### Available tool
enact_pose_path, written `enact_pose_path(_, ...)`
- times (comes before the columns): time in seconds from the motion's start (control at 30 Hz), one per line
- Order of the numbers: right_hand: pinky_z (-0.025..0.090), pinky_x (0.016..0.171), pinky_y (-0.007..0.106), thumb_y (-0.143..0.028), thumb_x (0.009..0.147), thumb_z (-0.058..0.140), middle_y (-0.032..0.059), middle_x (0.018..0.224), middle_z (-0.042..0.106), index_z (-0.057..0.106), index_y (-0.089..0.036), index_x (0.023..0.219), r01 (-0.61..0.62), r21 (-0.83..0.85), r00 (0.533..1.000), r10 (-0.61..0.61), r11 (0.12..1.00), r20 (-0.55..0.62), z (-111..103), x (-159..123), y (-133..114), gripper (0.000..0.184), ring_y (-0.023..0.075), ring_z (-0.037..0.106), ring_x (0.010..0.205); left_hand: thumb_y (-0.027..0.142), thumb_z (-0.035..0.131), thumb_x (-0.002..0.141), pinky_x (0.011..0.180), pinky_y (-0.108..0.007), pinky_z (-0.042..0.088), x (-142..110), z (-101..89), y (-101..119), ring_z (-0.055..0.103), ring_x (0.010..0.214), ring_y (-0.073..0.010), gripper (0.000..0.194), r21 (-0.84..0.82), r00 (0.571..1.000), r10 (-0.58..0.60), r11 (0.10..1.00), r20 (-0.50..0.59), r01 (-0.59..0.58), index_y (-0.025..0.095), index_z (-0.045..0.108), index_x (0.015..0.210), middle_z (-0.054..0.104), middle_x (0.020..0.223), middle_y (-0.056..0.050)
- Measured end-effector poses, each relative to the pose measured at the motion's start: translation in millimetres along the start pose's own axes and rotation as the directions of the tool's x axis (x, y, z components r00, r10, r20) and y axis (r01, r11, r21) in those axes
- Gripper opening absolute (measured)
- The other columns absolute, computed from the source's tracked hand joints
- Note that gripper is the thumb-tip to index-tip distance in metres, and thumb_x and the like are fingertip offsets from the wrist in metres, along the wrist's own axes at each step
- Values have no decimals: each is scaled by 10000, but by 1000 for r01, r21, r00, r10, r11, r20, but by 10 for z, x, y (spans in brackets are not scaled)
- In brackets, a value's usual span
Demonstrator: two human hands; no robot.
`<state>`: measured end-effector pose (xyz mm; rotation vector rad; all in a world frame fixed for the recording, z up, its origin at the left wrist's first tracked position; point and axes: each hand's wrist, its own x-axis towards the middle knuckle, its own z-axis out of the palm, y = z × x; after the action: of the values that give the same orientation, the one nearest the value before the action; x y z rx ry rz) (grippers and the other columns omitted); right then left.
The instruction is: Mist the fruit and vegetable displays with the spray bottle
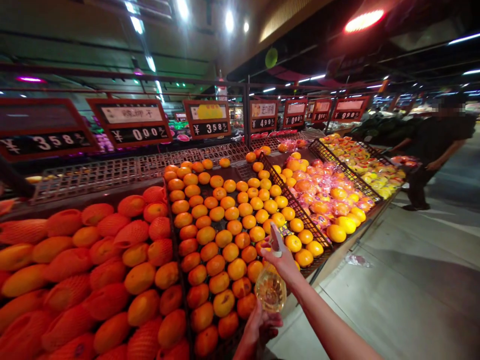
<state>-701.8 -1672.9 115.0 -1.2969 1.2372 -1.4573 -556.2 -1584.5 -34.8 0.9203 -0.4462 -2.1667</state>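
Beside rows of orange fruit [218,264], steady support is being supplied by the left hand [255,324], clenched low around a clear container [270,291]. Above, the right hand [284,261] is being held partly curled, contents indeterminate; clearance from fruit is being judged important.

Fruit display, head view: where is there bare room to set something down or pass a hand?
The brown metal lattice rack is mostly bare between the red-framed price signs and the fruit; so is the grey floor at right, around a clear plastic scrap. Round orange fruit and red-netted oval fruit sit crowded.
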Motion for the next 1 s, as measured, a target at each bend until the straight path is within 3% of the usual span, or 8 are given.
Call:
enact_pose_path(0.13, 544, 929, 430, -454, 808, 769, 52, 1096, 732, 563, -273, 1511, 81, -95, 967, -55, 992, 248, 139, -53, -243, 755, 284, 701, 1003, 813, 822, 635, 769, -305, 503, 29, -153, -168, 707, 1000, -245, 750, -48, 999, 4, 999, 45, -2, 173, 818, 1027, 803, 1092, -120)
enact_pose_path(0.27, 500, 832, 364, -429, 817, 782, 25, 1018, 739, 665, -272, 1377, 228, -274, 821, -33, 934, 570, 289, -140, -482, 593, 261, 664, 917, 814, 860, 530, 830, -342, 529, 175, -360, -322, 726, 1104, -244, 697, -62, 957, -62, 995, 282, 82, 359, 836, 1057, 816, 1155, -32)
enact_pose_path(0.4, 407, 712, 283, -405, 731, 874, -20, 951, 713, 719, -243, 1137, 285, -310, 662, 47, 907, 748, 450, -225, -594, 464, 207, 624, 829, 827, 899, 288, 826, -379, 534, 218, -385, -365, 751, 1043, -269, 811, -30, 943, -125, 990, 310, 141, 396, 842, 973, 846, 1076, -7)
enact_pose_path(0.47, 367, 680, 270, -372, 717, 882, -38, 912, 695, 707, -237, 1048, 294, -319, 636, 65, 901, 769, 512, -259, -587, 398, 189, 603, 801, 881, 853, 285, 796, -341, 524, 148, -315, -361, 753, 1020, -236, 840, -70, 950, -105, 989, 294, 131, 414, 836, 982, 846, 1084, 13)
enact_pose_path(0.6, 377, 693, 285, -294, 743, 821, -32, 874, 663, 666, -218, 998, 241, -384, 773, 63, 891, 631, 499, -293, -461, 308, 188, 589, 783, 941, 780, 359, 729, -255, 490, -55, -131, -284, 751, 986, -166, 935, -125, 958, -88, 984, 272, 126, 323, 836, 1058, 837, 1116, -7)
enact_pose_path(0.77, 482, 799, 348, -401, 829, 733, 14, 938, 690, 651, -210, 1170, 106, -315, 937, 12, 943, 349, 141, -248, -169, 399, 229, 645, 865, 984, 730, 391, 709, -246, 490, -129, -34, -153, 766, 921, -155, 940, -58, 946, -163, 981, 279, 186, 308, 835, 1036, 845, 1016, -17)
enact_pose_path(0.9, 531, 825, 382, -429, 802, 743, 8, 983, 688, 504, -253, 1493, -60, -87, 991, 69, 994, 114, -200, -242, 60, 752, 239, 658, 900, 989, 737, 368, 705, -254, 474, -80, -57, -134, 767, 916, -170, 941, 84, 927, -237, 971, 291, 222, 308, 839, 1009, 846, 1007, -41)
enact_pose_path(1.0, 539, 781, 373, -440, 757, 779, 4, 981, 670, 469, -262, 1530, -143, 33, 990, 142, 989, 16, -341, -300, 148, 852, 225, 637, 859, 1010, 710, 371, 752, -261, 463, -58, -72, -127, 757, 975, -183, 907, 203, 908, -286, 951, 305, 232, 333, 836, 963, 843, 1040, -30)
